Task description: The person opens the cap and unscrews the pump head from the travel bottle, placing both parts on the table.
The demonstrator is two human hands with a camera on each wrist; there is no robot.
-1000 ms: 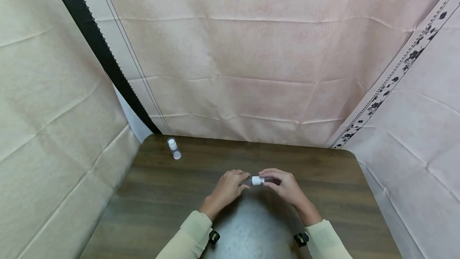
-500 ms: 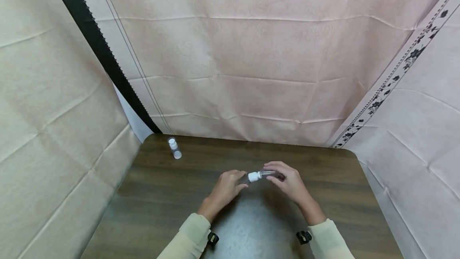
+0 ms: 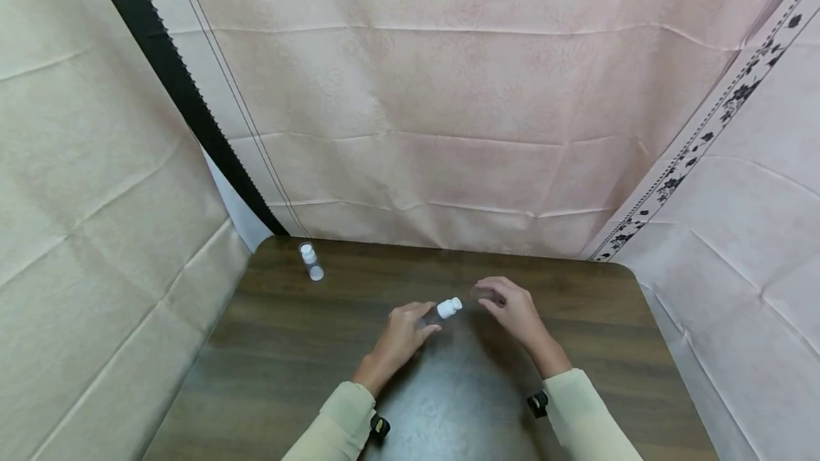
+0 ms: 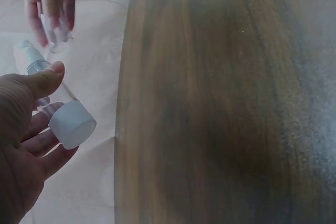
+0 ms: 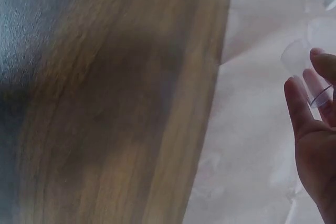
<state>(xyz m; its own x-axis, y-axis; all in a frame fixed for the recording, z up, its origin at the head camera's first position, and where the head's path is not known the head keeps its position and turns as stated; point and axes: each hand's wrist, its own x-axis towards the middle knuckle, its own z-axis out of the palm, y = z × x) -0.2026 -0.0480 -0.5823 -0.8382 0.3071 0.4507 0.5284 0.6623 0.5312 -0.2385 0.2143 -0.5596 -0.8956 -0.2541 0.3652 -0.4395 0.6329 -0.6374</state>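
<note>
My left hand (image 3: pixel 400 338) grips a small clear pump bottle (image 3: pixel 433 316) by its body, tilted with the white pump top (image 3: pixel 449 307) toward the right hand. In the left wrist view its white base (image 4: pixel 73 125) shows below the fingers, and the thumb lies along the clear side. To the right, my right hand (image 3: pixel 516 313) pinches a clear plastic cap (image 5: pixel 297 60) between thumb and fingers. A gap separates this cap from the pump top. Both hands are above the table's middle.
A second bottle (image 3: pixel 311 262) with a white top and white base stands near the far left corner of the wooden table (image 3: pixel 269 347). Pale cloth (image 3: pixel 448 126) hangs behind the table's far edge and at both sides.
The clear cap has come off the pump top and moved to the right and away with the right hand. The left hand has tilted the bottle upward, staying nearly in place.
</note>
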